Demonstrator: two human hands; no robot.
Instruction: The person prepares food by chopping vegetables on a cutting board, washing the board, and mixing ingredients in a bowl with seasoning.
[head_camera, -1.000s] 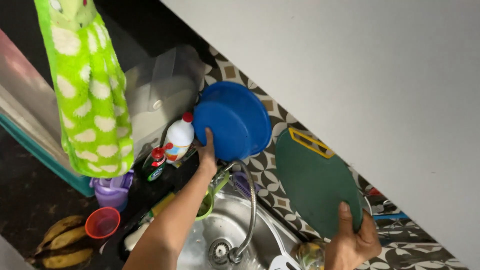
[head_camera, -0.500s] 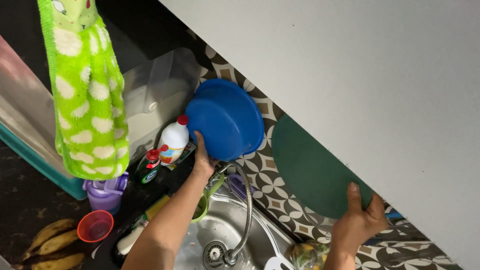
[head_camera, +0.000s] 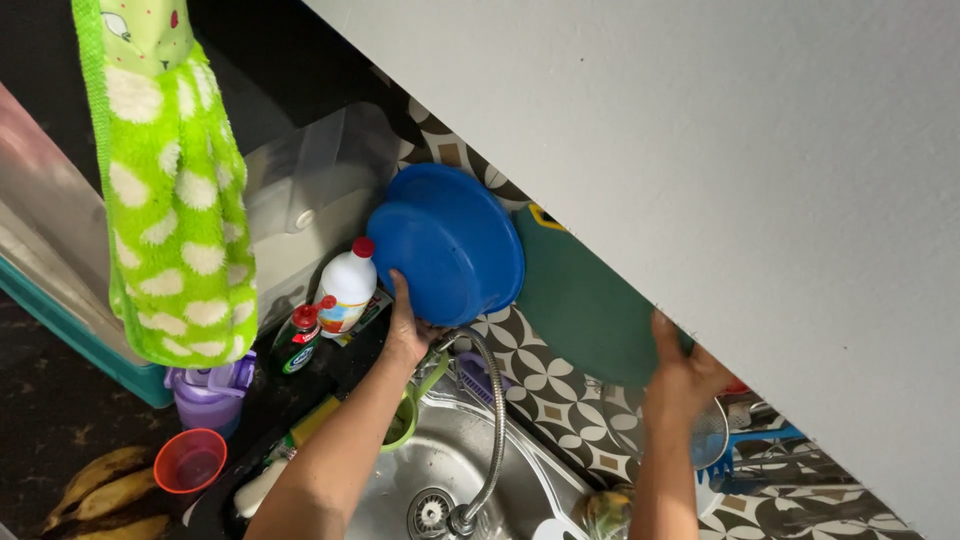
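Overhead, a broad pale cabinet underside (head_camera: 720, 200) hiding the upper right. Below it, a steel sink (head_camera: 420, 470) with a curved spring tap (head_camera: 490, 400), set against a patterned tile wall (head_camera: 545, 385). Hanging at far left, a green spotted towel (head_camera: 175, 210).

Against the wall, a dark green cutting board (head_camera: 580, 300), tilted, partly behind the blue basin (head_camera: 445, 245). Basin propped on its side above the tap, its underside facing out. Left hand (head_camera: 405, 330) pressed against the basin's lower rim, fingers spread rather than clenched, steadying it. Right hand (head_camera: 680, 375) grasping the board's lower right edge, thumb on the face, grip firm.

Best done, by judgement: board slid flat along the tiles behind the basin, basin held still meanwhile, neither let slip toward the tap.

Just left of the basin, a white bottle with a red cap (head_camera: 347, 285) and a smaller dark bottle (head_camera: 297, 340). Further left on the bench, a purple cup (head_camera: 210, 395), a red cup (head_camera: 190, 460), bananas (head_camera: 100, 490). In the sink, a green mug (head_camera: 405, 415).
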